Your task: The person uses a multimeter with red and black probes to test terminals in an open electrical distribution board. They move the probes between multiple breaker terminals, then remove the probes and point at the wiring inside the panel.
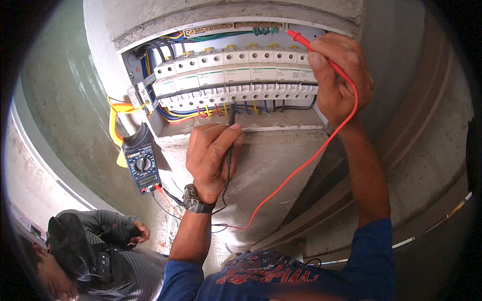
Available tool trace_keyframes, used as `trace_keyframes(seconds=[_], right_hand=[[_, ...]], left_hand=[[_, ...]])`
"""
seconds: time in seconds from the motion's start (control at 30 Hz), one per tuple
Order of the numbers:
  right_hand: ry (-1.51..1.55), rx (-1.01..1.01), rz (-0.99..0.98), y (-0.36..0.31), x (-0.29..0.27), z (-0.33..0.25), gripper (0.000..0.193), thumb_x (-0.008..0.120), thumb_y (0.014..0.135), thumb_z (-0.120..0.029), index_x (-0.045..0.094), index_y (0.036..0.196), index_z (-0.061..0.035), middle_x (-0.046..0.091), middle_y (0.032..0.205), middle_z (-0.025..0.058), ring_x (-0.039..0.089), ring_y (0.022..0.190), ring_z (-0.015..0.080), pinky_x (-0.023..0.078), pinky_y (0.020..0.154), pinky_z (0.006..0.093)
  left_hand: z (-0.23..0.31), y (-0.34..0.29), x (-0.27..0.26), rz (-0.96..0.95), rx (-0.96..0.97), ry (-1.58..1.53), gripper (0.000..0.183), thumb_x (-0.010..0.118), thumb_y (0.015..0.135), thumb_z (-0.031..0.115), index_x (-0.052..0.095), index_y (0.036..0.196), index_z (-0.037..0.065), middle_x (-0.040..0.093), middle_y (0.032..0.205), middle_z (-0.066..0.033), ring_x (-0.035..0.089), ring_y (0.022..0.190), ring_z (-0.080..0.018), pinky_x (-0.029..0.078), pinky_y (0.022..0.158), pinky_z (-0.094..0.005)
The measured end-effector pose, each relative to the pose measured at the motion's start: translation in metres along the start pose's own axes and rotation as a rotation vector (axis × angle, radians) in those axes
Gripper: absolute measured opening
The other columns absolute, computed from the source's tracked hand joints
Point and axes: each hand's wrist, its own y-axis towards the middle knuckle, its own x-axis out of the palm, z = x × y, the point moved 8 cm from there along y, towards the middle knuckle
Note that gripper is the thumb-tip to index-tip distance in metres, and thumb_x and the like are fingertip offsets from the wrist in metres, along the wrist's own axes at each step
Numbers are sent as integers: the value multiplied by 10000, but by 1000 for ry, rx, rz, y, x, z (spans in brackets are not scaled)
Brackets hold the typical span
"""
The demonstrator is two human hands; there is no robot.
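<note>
Probe, red (301, 41) — far right, just beside the terminal bar (258, 24), pinched by the right hand (344, 75). Probe, black (231, 115) — near side of the breaker row (236, 73), pinched by the left hand (211, 150). Both likely light, stiff; best held by the insulated body.

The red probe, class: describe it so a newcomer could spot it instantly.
Find the open breaker panel, then the brass strips along its top. Near their right end, the right hand holds the red probe. Its colour sets it apart from the black probe in the left hand.
</note>
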Motion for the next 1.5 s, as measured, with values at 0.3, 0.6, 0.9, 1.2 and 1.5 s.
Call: trace_keyframes(seconds=[0.3, 0.6, 0.9, 1.2, 1.5], right_hand=[[-100, -46, -47, 0, 5, -11, 195, 873, 842, -91, 774, 1010, -108, 782, 992, 25, 721, 958, 268, 559, 875, 414], [-123, 4, -75, -5, 12, -9, 150, 842, 892, -113, 775, 1025, -100, 783, 1029, 50, 721, 1013, 269, 547, 948, 422], [-126, -28, -104, -9, 11, -7, 218, 793, 953, -32, 754, 1167, -38, 786, 1086, 148, 746, 1068, 281, 601, 931, 403], [-129, -35, -101, -10, 11, -6, 220, 785, 955, -16, 748, 1171, -41, 785, 1104, 143, 745, 1084, 285, 599, 956, 407], [-115, -15, -83, -15, 8, 0, 210, 765, 972, -2, 731, 1178, -20, 784, 1120, 153, 744, 1094, 288, 594, 977, 415]], left_hand=[[0, -4, 0, -18, -14, 1, 460, 821, 730, -108, 769, 1152, 69, 734, 977, -94, 703, 867, -287, 555, 740, -377], [-6, -10, 0, -10, -9, -35, 448, 808, 748, -104, 770, 1164, 55, 729, 983, -101, 693, 879, -290, 550, 750, -387], [-9, -10, 0, -17, 3, -34, 438, 830, 750, -102, 760, 1155, 47, 723, 986, -100, 689, 877, -283, 549, 748, -382], [-11, -12, -15, 4, -64, 34, 401, 837, 789, -78, 743, 1148, 74, 733, 1009, -99, 700, 895, -296, 558, 783, -397], [-16, -14, -18, 0, -123, 35, 379, 823, 813, -76, 738, 1152, 71, 733, 1027, -102, 701, 922, -296, 555, 820, -400]])
